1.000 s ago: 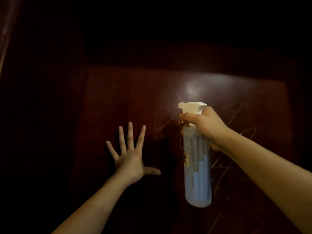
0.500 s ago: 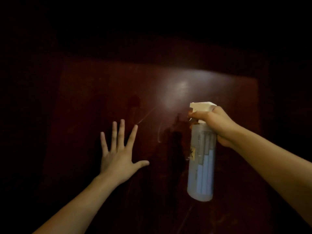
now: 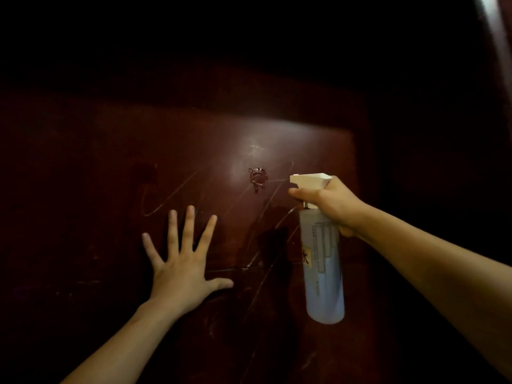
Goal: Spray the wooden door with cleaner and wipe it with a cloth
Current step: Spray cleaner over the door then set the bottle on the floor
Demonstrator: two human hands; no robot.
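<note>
Head view: a new wet splat (image 3: 257,178) marks the wooden door (image 3: 110,162) at nine o'clock from the spray bottle (image 3: 322,273) gripped by the right hand (image 3: 329,203), so spraying seems underway, with the left hand (image 3: 180,270) splayed and empty.

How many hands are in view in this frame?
2. The left hand is spread open against the wooden door, lower centre; the right hand grips the spray bottle, centre right. None appears hidden.

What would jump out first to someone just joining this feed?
The right hand grips a white-topped spray bottle right of centre, its nozzle aimed at a wet splat on the dark red wooden door. Lower left, the left hand lies spread open on the door.
</note>
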